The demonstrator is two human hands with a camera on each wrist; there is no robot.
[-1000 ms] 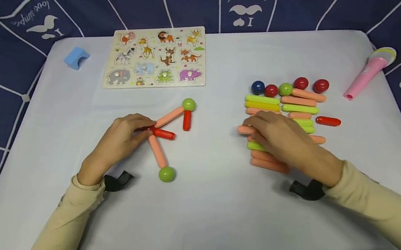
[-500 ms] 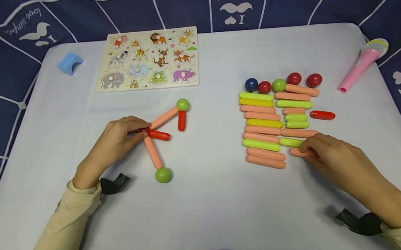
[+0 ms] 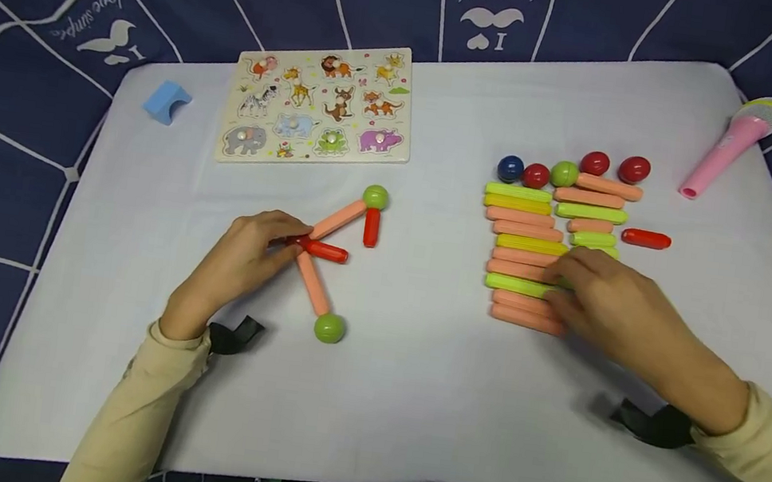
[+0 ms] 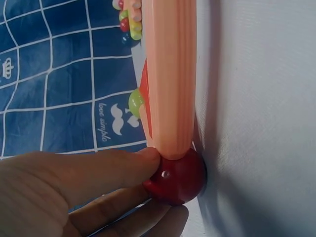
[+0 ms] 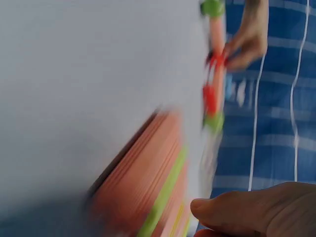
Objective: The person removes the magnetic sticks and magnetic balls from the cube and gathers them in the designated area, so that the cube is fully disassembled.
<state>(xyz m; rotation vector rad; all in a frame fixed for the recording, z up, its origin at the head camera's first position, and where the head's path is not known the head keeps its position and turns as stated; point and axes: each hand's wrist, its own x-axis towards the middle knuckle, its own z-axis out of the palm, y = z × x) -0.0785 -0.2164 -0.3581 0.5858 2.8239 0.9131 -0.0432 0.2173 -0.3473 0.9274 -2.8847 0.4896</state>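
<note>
White counter (image 3: 409,405) over a navy patterned cloth. Left hand (image 3: 239,263) pinches the red ball (image 4: 175,177) at the hub of a stick figure near the counter's middle; a peach stick (image 4: 170,74) butts against that ball. Right hand (image 3: 610,301) rests with fingers curled on the stack of peach and green sticks (image 3: 525,250) toward the right edge; whether it grips one, cannot tell. Risk, as I judge it: dragging one stick pulls its neighbours out of row, since they lie touching.

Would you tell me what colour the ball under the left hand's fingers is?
The ball is dark red, pinched by the left hand; the left wrist view shows it best.
</note>
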